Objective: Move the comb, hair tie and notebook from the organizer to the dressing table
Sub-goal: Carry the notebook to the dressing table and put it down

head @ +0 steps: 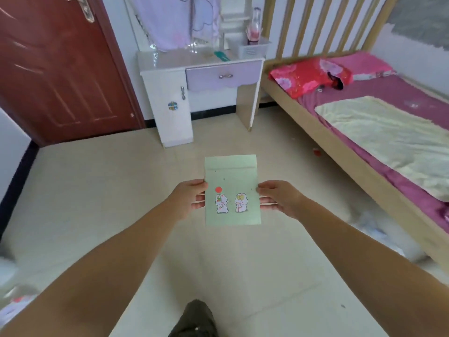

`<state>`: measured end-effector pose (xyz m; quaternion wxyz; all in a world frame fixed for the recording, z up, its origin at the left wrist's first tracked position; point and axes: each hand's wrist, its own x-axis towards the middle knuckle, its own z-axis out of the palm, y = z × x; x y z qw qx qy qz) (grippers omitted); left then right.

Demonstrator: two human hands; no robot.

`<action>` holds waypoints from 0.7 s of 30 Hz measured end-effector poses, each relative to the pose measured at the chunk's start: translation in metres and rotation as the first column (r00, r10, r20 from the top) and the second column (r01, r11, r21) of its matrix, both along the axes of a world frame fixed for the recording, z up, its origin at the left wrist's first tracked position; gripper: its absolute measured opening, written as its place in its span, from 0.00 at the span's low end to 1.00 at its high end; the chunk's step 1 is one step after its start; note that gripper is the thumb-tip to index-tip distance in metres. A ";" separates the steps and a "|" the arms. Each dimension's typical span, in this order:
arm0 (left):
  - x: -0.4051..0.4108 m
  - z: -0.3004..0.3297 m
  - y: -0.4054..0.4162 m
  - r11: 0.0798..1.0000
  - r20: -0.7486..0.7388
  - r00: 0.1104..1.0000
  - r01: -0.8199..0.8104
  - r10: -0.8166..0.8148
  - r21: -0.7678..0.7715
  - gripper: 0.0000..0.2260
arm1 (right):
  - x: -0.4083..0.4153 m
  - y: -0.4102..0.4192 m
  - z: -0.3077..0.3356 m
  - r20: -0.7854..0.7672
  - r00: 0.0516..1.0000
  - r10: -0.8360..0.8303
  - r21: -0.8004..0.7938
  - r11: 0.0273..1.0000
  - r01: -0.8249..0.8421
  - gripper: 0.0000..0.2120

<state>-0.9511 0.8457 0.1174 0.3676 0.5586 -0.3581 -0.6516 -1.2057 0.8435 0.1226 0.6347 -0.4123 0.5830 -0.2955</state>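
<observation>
I am holding the notebook (pixel 232 190) by its two sides, my left grip (pixel 192 199) and right grip (pixel 279 198) both closed on it. The counter (pixel 175 60) is waiting far ahead, with the comb (pixel 221 56) lying on it. I cannot see the hair tie.

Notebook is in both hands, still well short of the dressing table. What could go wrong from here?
1. The notebook is pinched only at its side edges by the left hand and right hand; it might slip.
2. The green comb lies near the front edge of the dressing table; setting the notebook down beside it might knock it off.
3. Something small and red lies on the floor by the bed.
</observation>
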 end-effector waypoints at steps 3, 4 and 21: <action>0.032 -0.009 -0.083 0.997 0.014 0.997 -0.070 0.070 -0.024 0.06 | 0.033 -0.100 -0.008 -0.008 0.998 0.063 -0.041 0.997 -0.063 0.11; 0.043 -0.010 -0.111 0.996 0.016 0.996 -0.084 0.084 -0.030 0.06 | 0.045 -0.132 -0.009 -0.006 0.997 0.073 -0.052 0.996 -0.073 0.11; 0.099 0.002 -0.613 0.997 0.086 0.995 -0.042 0.048 -0.072 0.06 | 0.104 -0.624 -0.001 -0.028 0.999 -0.020 -0.112 0.994 0.017 0.04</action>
